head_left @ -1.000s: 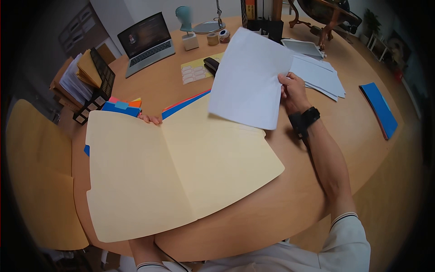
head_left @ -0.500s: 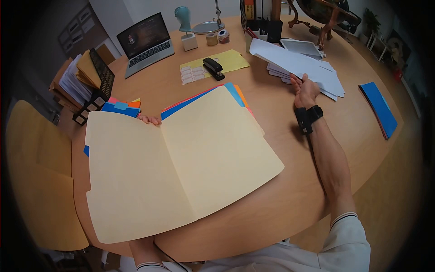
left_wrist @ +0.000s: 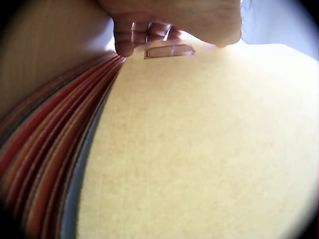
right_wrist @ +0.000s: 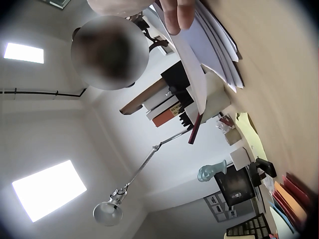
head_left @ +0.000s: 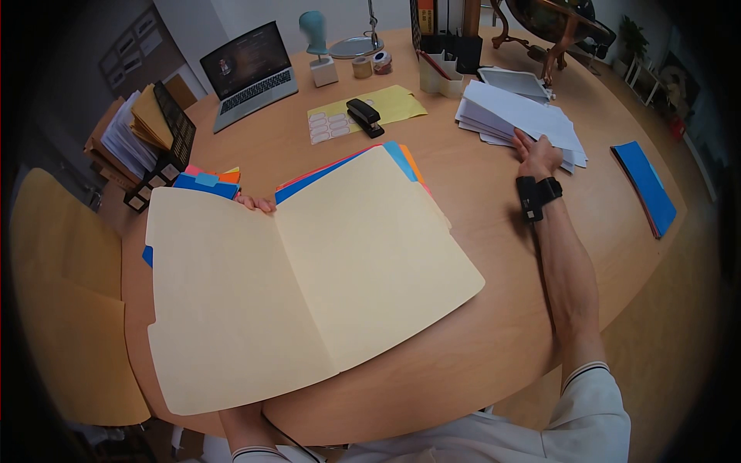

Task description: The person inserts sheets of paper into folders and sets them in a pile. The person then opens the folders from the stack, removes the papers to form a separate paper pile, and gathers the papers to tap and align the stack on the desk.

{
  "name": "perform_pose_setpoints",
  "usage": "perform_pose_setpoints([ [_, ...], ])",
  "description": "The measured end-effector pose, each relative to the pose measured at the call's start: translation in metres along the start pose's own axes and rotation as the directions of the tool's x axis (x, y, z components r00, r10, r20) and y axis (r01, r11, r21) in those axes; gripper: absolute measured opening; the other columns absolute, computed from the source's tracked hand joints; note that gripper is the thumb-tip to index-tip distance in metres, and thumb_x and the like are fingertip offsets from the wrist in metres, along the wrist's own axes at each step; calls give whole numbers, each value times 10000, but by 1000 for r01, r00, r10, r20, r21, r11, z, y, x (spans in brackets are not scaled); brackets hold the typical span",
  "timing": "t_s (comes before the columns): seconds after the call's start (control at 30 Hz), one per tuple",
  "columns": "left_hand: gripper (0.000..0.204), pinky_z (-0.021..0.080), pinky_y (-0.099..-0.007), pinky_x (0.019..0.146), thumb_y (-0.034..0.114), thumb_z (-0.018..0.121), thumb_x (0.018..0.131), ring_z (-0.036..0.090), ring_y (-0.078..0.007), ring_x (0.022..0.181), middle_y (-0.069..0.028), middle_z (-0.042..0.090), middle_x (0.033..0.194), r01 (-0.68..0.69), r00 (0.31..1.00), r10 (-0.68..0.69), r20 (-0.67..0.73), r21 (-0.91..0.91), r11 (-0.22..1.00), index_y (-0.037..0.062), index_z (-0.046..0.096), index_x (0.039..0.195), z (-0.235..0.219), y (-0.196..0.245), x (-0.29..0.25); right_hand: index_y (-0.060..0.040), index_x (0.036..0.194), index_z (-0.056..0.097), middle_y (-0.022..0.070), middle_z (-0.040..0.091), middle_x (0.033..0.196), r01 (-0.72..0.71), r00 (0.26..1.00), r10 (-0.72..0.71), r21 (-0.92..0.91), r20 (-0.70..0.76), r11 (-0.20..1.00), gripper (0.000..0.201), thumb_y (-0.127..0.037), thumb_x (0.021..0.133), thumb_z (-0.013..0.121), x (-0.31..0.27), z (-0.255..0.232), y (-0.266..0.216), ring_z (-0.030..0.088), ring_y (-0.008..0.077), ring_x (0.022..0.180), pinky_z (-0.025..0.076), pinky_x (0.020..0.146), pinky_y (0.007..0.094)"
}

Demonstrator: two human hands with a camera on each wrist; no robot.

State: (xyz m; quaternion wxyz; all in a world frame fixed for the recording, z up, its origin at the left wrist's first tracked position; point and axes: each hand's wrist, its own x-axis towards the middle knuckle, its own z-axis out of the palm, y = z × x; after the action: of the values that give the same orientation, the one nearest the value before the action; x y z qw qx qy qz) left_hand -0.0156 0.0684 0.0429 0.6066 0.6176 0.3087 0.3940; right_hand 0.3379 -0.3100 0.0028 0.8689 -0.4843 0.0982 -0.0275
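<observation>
A cream manila folder (head_left: 378,270) lies spread wide over coloured folders (head_left: 400,158). My left arm passes beneath its left cover, and the left hand's fingers (head_left: 256,204) curl over the top edge near the crease. Seen by the left wrist camera, the left hand (left_wrist: 174,17) grips the cover (left_wrist: 199,139) beside a red-bordered label (left_wrist: 169,51); several red and orange folder edges fan out alongside. At the back right, my right hand (head_left: 538,157) pinches the near edge of a white sheet (head_left: 525,108) over a paper stack (head_left: 482,127).
A black stapler (head_left: 365,117) rests on yellow paper (head_left: 401,104) beyond the folder. A laptop (head_left: 251,73), a pen holder (head_left: 441,81) and a grey tray (head_left: 515,81) stand farther back. Blue folders (head_left: 647,189) lie at the right edge; a file rack (head_left: 166,147) stands left.
My right hand has carried the white sheet from above the manila folder to the right and lowered it over the paper stack. The left hand and the manila folder stay put.
</observation>
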Motion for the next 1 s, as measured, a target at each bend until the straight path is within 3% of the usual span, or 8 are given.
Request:
perform_pose_setpoints([
  [0.27, 296, 479, -274, 921, 295, 607, 1034, 596, -102, 934, 2, 609, 847, -20, 1000, 20, 10, 24, 1000, 19, 588, 1139, -3, -3, -14, 126, 1265, 334, 304, 654, 1056, 1, 1000, -4, -129, -27, 992, 358, -12, 935, 330, -17, 3, -10, 756, 385, 799, 603, 481, 341],
  [0.37, 293, 480, -272, 917, 294, 609, 1033, 597, -101, 930, 2, 609, 846, -27, 999, 27, 19, 31, 999, 19, 589, 1135, -2, -3, -19, 129, 1268, 330, 304, 641, 1080, -66, 997, 72, -140, 38, 988, 375, -5, 918, 311, -22, 3, -10, 755, 396, 810, 600, 480, 347],
  [0.57, 288, 484, -269, 908, 291, 614, 1031, 598, -99, 924, 3, 609, 844, -43, 999, 41, 29, 48, 998, 20, 590, 1126, 2, -7, -27, 119, 1312, 303, 303, 597, 1160, -139, 989, 143, -126, 23, 982, 418, -18, 916, 299, -30, 7, -8, 754, 402, 813, 595, 488, 350],
  [0.67, 286, 485, -268, 904, 289, 617, 1030, 599, -97, 920, 4, 609, 843, -49, 998, 47, 36, 55, 997, 20, 591, 1122, -6, -9, -33, 189, 1303, 293, 319, 595, 1123, -108, 992, 114, -112, 55, 988, 435, -30, 928, 303, -39, 9, -2, 750, 394, 740, 603, 481, 366],
  [0.77, 283, 487, -266, 900, 287, 619, 1029, 599, -96, 917, 5, 609, 842, -56, 998, 53, 46, 64, 996, 20, 592, 1118, -10, -9, -37, 179, 1337, 265, 316, 590, 1130, -110, 984, 121, -91, 129, 990, 461, -28, 926, 296, -40, 9, 8, 748, 398, 746, 610, 495, 369],
  [0.9, 280, 489, -264, 894, 285, 623, 1028, 600, -95, 912, 5, 609, 840, -67, 997, 63, 49, 76, 995, 20, 592, 1112, -12, -11, -40, 190, 1339, 260, 322, 587, 1141, -133, 982, 144, -96, 124, 987, 467, -33, 929, 292, -42, 10, 2, 747, 408, 751, 610, 488, 368],
  [1.0, 278, 491, -263, 889, 284, 625, 1027, 601, -94, 909, 6, 609, 839, -75, 996, 71, 51, 82, 994, 20, 593, 1108, -13, -13, -44, 125, 1318, 310, 301, 602, 1156, -141, 988, 148, -116, 54, 983, 421, -28, 927, 274, -40, 10, -4, 750, 412, 850, 624, 536, 359],
])
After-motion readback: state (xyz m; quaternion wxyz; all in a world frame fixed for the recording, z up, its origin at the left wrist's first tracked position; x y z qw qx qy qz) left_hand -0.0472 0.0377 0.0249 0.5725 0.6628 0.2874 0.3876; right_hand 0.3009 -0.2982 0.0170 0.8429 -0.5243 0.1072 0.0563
